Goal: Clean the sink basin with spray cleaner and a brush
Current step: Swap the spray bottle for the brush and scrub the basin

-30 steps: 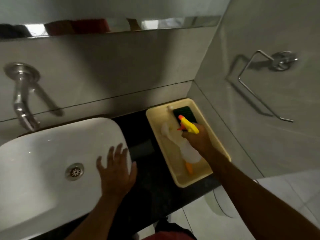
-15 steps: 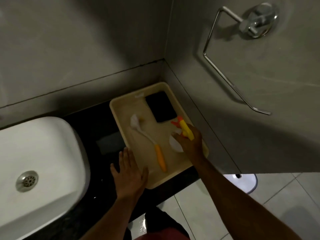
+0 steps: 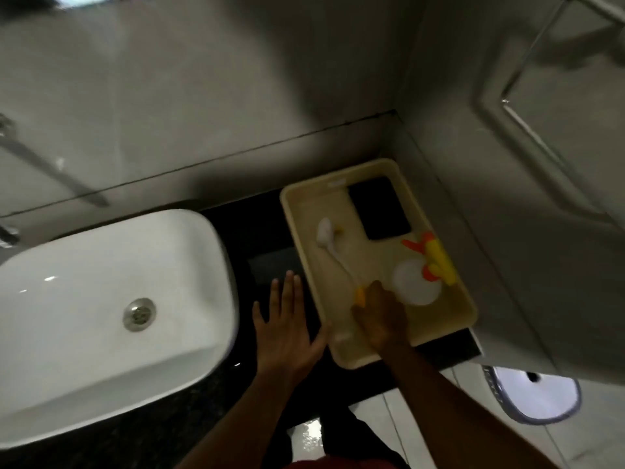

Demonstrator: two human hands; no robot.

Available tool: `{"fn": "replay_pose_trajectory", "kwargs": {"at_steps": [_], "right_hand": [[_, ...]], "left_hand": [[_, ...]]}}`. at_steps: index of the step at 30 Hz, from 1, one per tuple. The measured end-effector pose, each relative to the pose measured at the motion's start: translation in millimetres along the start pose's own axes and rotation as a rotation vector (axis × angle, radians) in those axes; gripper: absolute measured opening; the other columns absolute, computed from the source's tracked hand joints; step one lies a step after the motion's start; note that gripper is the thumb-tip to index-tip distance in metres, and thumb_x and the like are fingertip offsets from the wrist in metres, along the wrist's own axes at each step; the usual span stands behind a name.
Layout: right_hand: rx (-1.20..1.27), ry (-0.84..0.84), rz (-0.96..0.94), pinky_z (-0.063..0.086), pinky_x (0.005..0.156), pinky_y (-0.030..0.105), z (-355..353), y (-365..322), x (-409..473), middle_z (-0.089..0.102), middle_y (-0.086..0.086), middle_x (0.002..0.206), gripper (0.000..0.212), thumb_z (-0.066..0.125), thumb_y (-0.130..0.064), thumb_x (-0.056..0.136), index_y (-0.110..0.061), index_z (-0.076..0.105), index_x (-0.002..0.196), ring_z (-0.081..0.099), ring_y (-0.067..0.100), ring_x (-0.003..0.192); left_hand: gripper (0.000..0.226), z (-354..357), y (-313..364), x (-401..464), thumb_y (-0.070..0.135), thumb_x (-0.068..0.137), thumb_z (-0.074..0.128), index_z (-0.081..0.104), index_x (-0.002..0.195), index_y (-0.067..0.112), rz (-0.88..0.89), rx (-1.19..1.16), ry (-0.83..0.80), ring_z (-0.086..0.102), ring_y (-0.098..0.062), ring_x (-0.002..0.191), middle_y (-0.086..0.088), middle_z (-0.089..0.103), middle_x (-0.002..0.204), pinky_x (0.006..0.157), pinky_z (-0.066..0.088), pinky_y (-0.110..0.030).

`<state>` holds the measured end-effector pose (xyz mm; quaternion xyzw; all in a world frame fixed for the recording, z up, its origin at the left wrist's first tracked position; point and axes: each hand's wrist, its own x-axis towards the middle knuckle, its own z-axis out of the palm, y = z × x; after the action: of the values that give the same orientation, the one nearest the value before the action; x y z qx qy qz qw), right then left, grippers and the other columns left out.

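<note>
A white sink basin [image 3: 101, 319] with a metal drain [image 3: 139, 314] sits on the dark counter at the left. To its right, a cream tray [image 3: 468, 309] holds a white-headed brush [image 3: 329, 242] with an orange handle, a spray bottle [image 3: 419, 280] with a yellow and orange trigger standing upright, and a dark sponge [image 3: 378, 208]. My right hand [image 3: 380, 316] is closed over the brush's orange handle inside the tray. Between basin and tray, my left hand [image 3: 287, 330] rests flat on the counter, fingers spread, holding nothing.
The tray sits in the corner against grey tiled walls. A metal towel ring [image 3: 541, 106] hangs on the right wall. A faucet [image 3: 6, 231] shows at the far left edge. Below the counter edge are floor tiles and a white toilet rim [image 3: 527, 397].
My right hand let go of the spray bottle, which now stands in the tray, and moved left onto the brush handle. The view shifted left, showing more of the basin.
</note>
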<state>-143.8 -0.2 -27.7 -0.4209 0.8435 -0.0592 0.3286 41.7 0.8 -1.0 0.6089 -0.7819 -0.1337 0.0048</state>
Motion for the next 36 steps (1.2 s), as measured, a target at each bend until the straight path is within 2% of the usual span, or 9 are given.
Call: {"fn": "replay_pose_trajectory", "kwargs": {"at_steps": [4, 8, 13, 17, 22, 25, 29, 34, 36], "right_hand": [[0.244, 0.043, 0.055, 0.046, 0.062, 0.033, -4.5, -28.6, -3.7, 0.063, 0.013, 0.082, 0.033, 0.072, -0.031, 0.078, -0.002, 0.059, 0.088, 0.064, 0.032, 0.075], [0.755, -0.299, 0.212, 0.036, 0.047, 0.031, -11.2, -77.7, -24.1, 0.036, 0.011, 0.064, 0.007, 0.047, 0.001, 0.079, -0.005, 0.044, 0.081, 0.040, 0.023, 0.048], [0.936, -0.283, 0.090, 0.023, 0.048, 0.032, -23.6, -145.2, -84.1, 0.026, 0.005, 0.059, 0.030, 0.047, -0.005, 0.086, -0.017, 0.028, 0.065, 0.024, 0.017, 0.047], [0.664, -0.168, -0.190, 0.032, 0.042, 0.024, -0.8, -191.2, -124.3, 0.042, 0.001, 0.052, 0.043, 0.058, -0.044, 0.092, -0.021, 0.037, 0.062, 0.038, 0.017, 0.040], [0.028, -0.206, -0.514, 0.046, 0.068, 0.038, 43.1, -221.5, -141.5, 0.062, 0.010, 0.076, 0.041, 0.054, -0.044, 0.095, -0.009, 0.057, 0.072, 0.062, 0.029, 0.075], [-0.112, -0.200, -0.513, 0.043, 0.071, 0.036, 68.1, -231.3, -148.0, 0.062, 0.013, 0.084, 0.039, 0.052, -0.040, 0.097, -0.005, 0.058, 0.082, 0.062, 0.033, 0.085], [-0.328, -0.249, -0.476, 0.045, 0.074, 0.036, 83.5, -245.5, -156.4, 0.054, 0.007, 0.088, 0.042, 0.046, -0.049, 0.097, -0.008, 0.055, 0.094, 0.061, 0.035, 0.094], [-0.390, -0.347, -0.412, 0.048, 0.074, 0.037, 85.7, -249.2, -168.4, 0.058, 0.006, 0.087, 0.043, 0.040, -0.054, 0.095, -0.015, 0.058, 0.098, 0.057, 0.027, 0.081], [-0.431, -0.380, -0.386, 0.049, 0.088, 0.040, 90.9, -238.5, -172.5, 0.056, 0.014, 0.113, 0.043, 0.036, -0.043, 0.101, -0.015, 0.051, 0.130, 0.058, 0.034, 0.101]], "left_hand": [[0.088, -48.1, -73.5, -8.7, 0.065, 0.090, 0.037, 0.017, 0.155, 0.010, 0.017, -0.015, 0.162, 0.024, -0.027, 0.149, -0.007, 0.018, 0.164, 0.107, 0.036, -0.050], [0.078, -90.0, -177.9, -41.0, 0.056, 0.090, 0.046, 0.030, 0.152, 0.010, -0.088, 0.018, 0.283, 0.039, -0.029, 0.141, -0.009, 0.032, 0.159, 0.103, 0.040, -0.052], [0.078, -118.8, -304.4, -103.3, 0.061, 0.087, 0.041, 0.033, 0.148, 0.013, -0.433, 0.103, 0.279, 0.038, -0.031, 0.140, -0.011, 0.036, 0.155, 0.102, 0.037, -0.057], [0.078, -124.2, -369.0, -129.3, 0.067, 0.087, 0.036, 0.030, 0.147, 0.018, -0.565, 0.106, 0.214, 0.033, -0.031, 0.141, -0.010, 0.035, 0.154, 0.104, 0.036, -0.061], [0.082, -107.7, -412.8, -131.6, 0.070, 0.086, 0.035, 0.025, 0.149, 0.019, -0.526, -0.083, 0.199, 0.020, -0.033, 0.147, -0.010, 0.021, 0.161, 0.110, 0.030, -0.062], [0.083, -96.2, -420.3, -122.3, 0.066, 0.088, 0.044, 0.017, 0.152, 0.021, -0.531, -0.246, 0.201, 0.007, -0.027, 0.151, -0.003, 0.007, 0.165, 0.117, 0.025, -0.055], [0.076, -87.7, -421.6, -115.7, 0.065, 0.089, 0.033, 0.030, 0.147, 0.017, -0.525, -0.151, 0.236, 0.016, -0.034, 0.150, -0.010, 0.022, 0.162, 0.107, 0.039, -0.058], [0.074, -84.8, -425.5, -111.6, 0.064, 0.088, 0.030, 0.037, 0.145, 0.016, -0.520, -0.124, 0.238, 0.021, -0.035, 0.148, -0.010, 0.029, 0.159, 0.100, 0.044, -0.059], [0.074, -84.0, -425.9, -112.0, 0.064, 0.088, 0.030, 0.036, 0.145, 0.017, -0.521, -0.130, 0.249, 0.020, -0.035, 0.148, -0.009, 0.029, 0.159, 0.101, 0.043, -0.059]]}}
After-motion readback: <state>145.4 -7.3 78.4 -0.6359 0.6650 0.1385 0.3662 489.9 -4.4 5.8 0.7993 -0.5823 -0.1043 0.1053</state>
